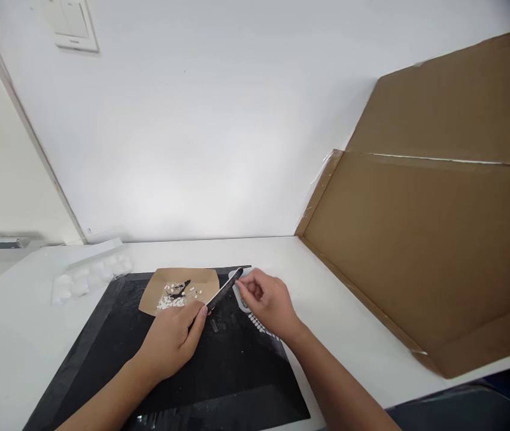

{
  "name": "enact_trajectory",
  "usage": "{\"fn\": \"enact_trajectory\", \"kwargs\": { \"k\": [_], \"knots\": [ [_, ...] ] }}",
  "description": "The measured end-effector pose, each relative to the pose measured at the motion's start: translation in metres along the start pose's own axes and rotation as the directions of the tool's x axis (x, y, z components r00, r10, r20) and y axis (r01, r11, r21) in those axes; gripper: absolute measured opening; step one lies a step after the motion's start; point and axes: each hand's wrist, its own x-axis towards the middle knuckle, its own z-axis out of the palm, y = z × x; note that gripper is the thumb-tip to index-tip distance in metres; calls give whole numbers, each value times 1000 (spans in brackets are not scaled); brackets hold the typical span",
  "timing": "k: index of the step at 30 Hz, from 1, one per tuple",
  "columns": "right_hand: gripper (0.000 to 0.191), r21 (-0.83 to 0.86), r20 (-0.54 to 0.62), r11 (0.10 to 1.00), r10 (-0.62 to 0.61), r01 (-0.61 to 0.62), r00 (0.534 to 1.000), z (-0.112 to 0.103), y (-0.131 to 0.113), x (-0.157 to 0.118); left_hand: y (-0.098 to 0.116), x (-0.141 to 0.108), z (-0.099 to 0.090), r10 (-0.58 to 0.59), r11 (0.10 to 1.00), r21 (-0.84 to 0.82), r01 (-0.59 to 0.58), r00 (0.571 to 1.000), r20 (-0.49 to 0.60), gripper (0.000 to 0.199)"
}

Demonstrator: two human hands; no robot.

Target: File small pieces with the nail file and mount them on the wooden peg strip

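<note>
**Black strip — held over black mat**

Head view. Left hand: fingers pinch the strip's near end, above the mat's far part. Right hand: fingers pressed together by its far end — contact unclear. Brown tray: on the mat's far part.

Open passage lies over the near mat, between left forearm and right forearm; ahead, the strip, spanning from left hand to right hand, bars it. A second lane — bare worktop — runs between right forearm and cardboard. The tray lies beyond the left hand; the wall closes the far side. Left of the mat, worktop lies open up to the bag.
</note>
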Motion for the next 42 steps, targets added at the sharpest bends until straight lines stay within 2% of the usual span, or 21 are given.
{"fn": "enact_trajectory", "kwargs": {
  "k": [4, 6, 10, 12, 17, 19, 23, 26, 32, 36, 39, 42],
  "knots": [
    [19, -40, 120, 991, -121, 126, 985, 10, -12, -7, 1, 1, -1, -6, 1000, 15, 6, 1000, 0, 40],
    [20, -57, 100, 989, -127, 133, 987, 11, -13, -8, 1, 0, -1, -10, 1000, 17, 10, 1000, 3, 40],
    [22, -58, -48, 998, -21, 18, 999, 6, 0, -2, 0, 0, 0, -7, 1000, 20, 6, 1000, 6, 40],
    [24, -40, -77, 999, 11, -14, 997, 5, 3, -1, -1, 0, 0, -10, 1000, 17, 10, 1000, 10, 40],
    [22, -30, 18, 993, -110, 110, 994, 16, -8, -8, -2, 1, 2, -28, 999, 26, 27, 999, 21, 41],
    [22, -50, 15, 991, -123, 124, 992, 19, -11, -9, -2, 1, 1, -26, 999, 23, 26, 999, 19, 41],
    [23, -58, -68, 998, -17, 14, 998, 10, -1, -3, -1, 0, -1, -17, 1000, 23, 17, 1000, 1, 40],
    [23, -19, -89, 997, 69, -71, 994, 3, 8, 2, 0, 0, -1, -18, 1000, 26, 18, 1000, -2, 41],
    [20, -4, -26, 995, -100, 100, 995, 8, 0, -4, 1, 1, -3, -7, 1000, 4, 7, 1000, -12, 41],
    [16, 66, -1, 981, -185, 184, 983, 9, -6, -8, 0, 1, -3, 4, 1000, 9, -4, 999, -33, 40],
    [16, 35, -24, 983, -182, 182, 983, 8, -3, -7, 0, 0, -2, 5, 1000, 2, -5, 1000, -26, 40],
    [19, -37, -80, 992, -124, 121, 989, 8, 2, -4, -1, 1, 0, 4, 1000, 0, -4, 1000, -13, 40]
  ]
}}
